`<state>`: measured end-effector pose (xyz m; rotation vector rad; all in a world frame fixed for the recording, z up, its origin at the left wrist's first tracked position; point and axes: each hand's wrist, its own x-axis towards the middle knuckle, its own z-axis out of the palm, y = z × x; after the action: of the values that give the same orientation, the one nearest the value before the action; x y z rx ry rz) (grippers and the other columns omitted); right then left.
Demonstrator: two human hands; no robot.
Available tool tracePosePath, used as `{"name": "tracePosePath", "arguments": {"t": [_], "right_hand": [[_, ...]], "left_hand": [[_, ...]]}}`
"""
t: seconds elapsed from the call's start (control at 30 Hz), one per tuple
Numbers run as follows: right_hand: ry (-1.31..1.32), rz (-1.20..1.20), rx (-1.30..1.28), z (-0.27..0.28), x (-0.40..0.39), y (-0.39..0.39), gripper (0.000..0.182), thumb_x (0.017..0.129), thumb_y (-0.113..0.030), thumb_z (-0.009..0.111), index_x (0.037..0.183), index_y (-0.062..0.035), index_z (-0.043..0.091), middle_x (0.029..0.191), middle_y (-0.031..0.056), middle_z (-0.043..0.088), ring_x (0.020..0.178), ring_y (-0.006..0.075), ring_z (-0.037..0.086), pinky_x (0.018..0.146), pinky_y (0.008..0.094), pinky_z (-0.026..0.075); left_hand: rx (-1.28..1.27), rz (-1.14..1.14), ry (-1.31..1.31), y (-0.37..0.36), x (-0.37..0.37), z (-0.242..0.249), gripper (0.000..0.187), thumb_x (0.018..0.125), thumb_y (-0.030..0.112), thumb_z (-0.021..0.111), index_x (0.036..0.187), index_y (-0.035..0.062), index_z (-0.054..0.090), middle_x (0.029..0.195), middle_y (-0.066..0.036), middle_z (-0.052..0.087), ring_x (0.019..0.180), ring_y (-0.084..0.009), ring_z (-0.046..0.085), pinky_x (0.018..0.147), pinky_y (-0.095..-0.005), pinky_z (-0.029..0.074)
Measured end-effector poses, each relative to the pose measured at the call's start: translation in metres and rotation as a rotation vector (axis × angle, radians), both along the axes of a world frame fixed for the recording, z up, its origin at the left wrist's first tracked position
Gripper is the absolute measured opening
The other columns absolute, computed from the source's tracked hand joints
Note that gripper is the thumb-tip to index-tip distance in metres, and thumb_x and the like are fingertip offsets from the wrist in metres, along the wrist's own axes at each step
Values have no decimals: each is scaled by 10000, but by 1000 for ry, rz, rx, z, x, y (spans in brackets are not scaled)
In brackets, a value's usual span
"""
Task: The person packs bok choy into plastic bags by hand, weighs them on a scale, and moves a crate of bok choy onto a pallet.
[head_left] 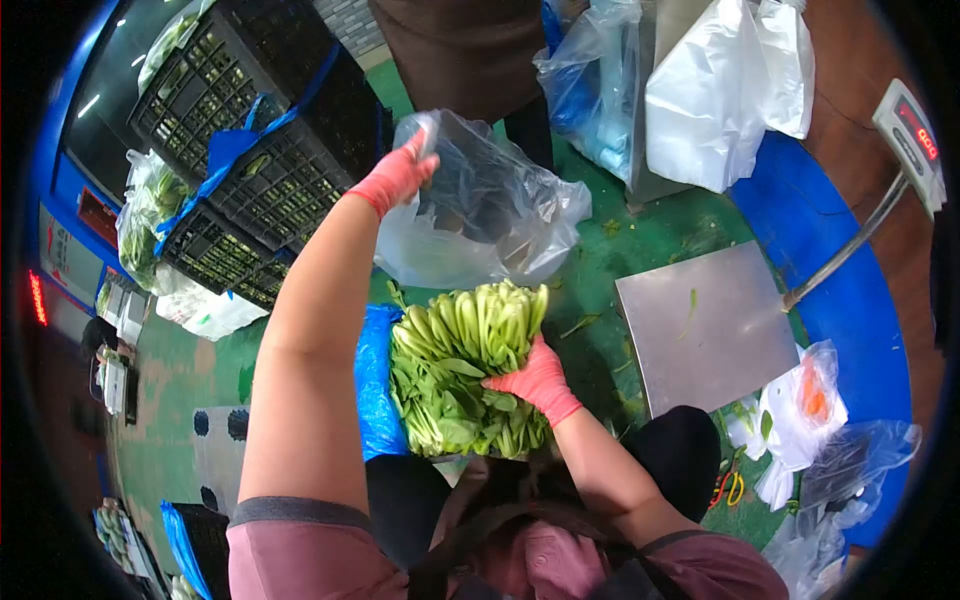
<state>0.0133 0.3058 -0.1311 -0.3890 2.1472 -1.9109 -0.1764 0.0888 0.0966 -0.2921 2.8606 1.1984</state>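
My left hand [400,173], in a pink glove, is raised and grips the edge of a clear plastic bag [500,232]. The bag hangs open-mouthed just beyond the vegetables. Below it, leafy greens [455,370] with pale green stems are heaped between my knees, stem ends facing away from me. A blue plastic liner [378,385] shows along their left side. My right hand [540,385], also gloved in pink, grasps the greens from the right, with its fingertips partly hidden among the leaves.
A metal scale platform [710,325] with a lit display [912,135] stands to the right. Black crates [260,150] of vegetables are stacked left. White plastic bags [710,95] hang at the back, near a person in a brown apron [460,50]. Scissors [735,490] lie at lower right.
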Motion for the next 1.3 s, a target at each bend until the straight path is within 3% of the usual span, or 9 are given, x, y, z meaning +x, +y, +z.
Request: {"name": "tracePosePath", "arguments": {"t": [0.1, 0.4, 0.43, 0.53, 0.57, 0.83, 1.07, 1.23, 1.3], "right_hand": [[-309, 61, -731, 7, -4, 11, 1090, 491, -83, 914, 1358, -48, 255, 1271, 73, 531, 1177, 206, 494, 1021, 355, 393], [-204, 105, -671, 81, -23, 34, 904, 566, -51, 877, 1330, -29, 395, 1257, 69, 546, 1136, 189, 518, 1007, 346, 395], [-202, 109, -675, 94, -23, 37, 904, 566, -51, 877, 1330, -29, 395, 1257, 69, 546, 1136, 189, 518, 1007, 346, 395], [-242, 221, -952, 148, -24, 37, 805, 632, -28, 829, 1336, -50, 440, 1261, 66, 552, 1157, 204, 517, 996, 360, 411], [-244, 223, -949, 126, -25, 36, 805, 632, -28, 829, 1336, -50, 440, 1261, 66, 552, 1157, 204, 517, 996, 360, 411], [-713, 357, -1084, 92, -49, -14, 625, 735, -95, 764, 1292, -42, 485, 1182, 94, 602, 1012, 237, 613, 857, 357, 520], [-742, 113, -1005, 37, -80, -46, 520, 914, -414, 531, 1298, -65, 486, 1210, 137, 584, 1032, 306, 601, 905, 468, 497], [-571, 484, -1460, 75, -129, -59, 568, 931, -480, 459, 1317, -64, 469, 1301, 126, 519, 1144, 288, 529, 961, 446, 457], [-588, 37, -1358, 104, -128, -73, 576, 936, -492, 446, 1323, -65, 465, 1309, 114, 515, 1157, 287, 519, 981, 448, 440]], "left_hand": [[-322, -303, -11, -12, -8, -28, 595, 936, 325, 548, 1457, 269, 267, 793, -70, 578, 591, -162, 503, 590, -330, 456], [-791, -692, 142, -3, 33, -4, 547, 936, 397, 503, 1424, 214, 338, 828, -238, 596, 770, -350, 613, 732, -377, 492], [-738, -564, -42, 5, 44, 7, 501, 952, 362, 492, 1413, 207, 372, 857, -190, 635, 770, -285, 634, 715, -364, 508], [1075, -219, -224, -29, 41, -45, 392, 964, 157, 500, 1354, 152, 462, 1052, -18, 637, 867, -143, 625, 782, -329, 528], [1191, -126, -250, -46, 43, -53, 340, 958, 138, 507, 1295, 93, 509, 1095, -34, 628, 917, -154, 624, 831, -338, 520], [433, -203, 199, -31, 172, -43, 657, 931, 573, 404, 1333, 55, 450, 708, 61, 509, 501, -32, 372, 421, -204, 304], [641, 66, 253, -42, 242, -95, 773, 903, 634, 383, 1440, 87, 284, 597, 2, 471, 424, -82, 396, 401, -209, 325], [640, 121, 233, -52, 268, -134, 931, 793, 756, 426, 1464, 139, 239, 636, -8, 500, 426, -89, 417, 402, -200, 349], [740, 113, 187, -45, 279, -139, 940, 780, 753, 451, 1470, 156, 226, 636, -21, 504, 421, -91, 415, 401, -200, 343]]}}
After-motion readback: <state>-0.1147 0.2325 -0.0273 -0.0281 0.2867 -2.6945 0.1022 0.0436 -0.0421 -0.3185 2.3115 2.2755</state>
